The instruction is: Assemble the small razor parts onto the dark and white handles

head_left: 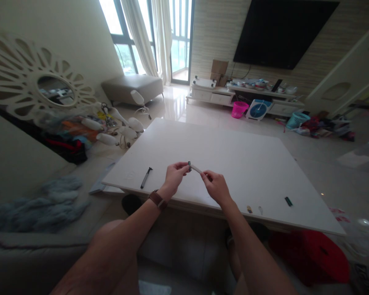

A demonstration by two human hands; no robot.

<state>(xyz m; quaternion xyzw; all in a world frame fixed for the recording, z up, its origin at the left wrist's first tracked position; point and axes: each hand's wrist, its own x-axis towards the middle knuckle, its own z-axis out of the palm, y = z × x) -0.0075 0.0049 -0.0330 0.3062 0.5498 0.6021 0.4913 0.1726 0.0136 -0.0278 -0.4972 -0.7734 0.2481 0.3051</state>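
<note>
Over the front half of the white table (pixel 221 151), my left hand (pixel 174 177) pinches a small dark piece (pixel 190 165) that looks like a razor head. A brown-strapped watch (pixel 158 199) is on that wrist. My right hand (pixel 215 185) grips a slim pale stick (pixel 197 169) by its near end. The stick's far tip meets the dark piece or lies right by it; how they touch is too small to tell. Left of my hands lies a black and grey razor (pixel 146 178).
Near the table's front right edge lie a small brown piece (pixel 249 209), a clear piece (pixel 260 210) and a dark green piece (pixel 288 201). A lamp with several white shades (pixel 127 132) stands off the left edge. A red round stool (pixel 318 256) is at the lower right.
</note>
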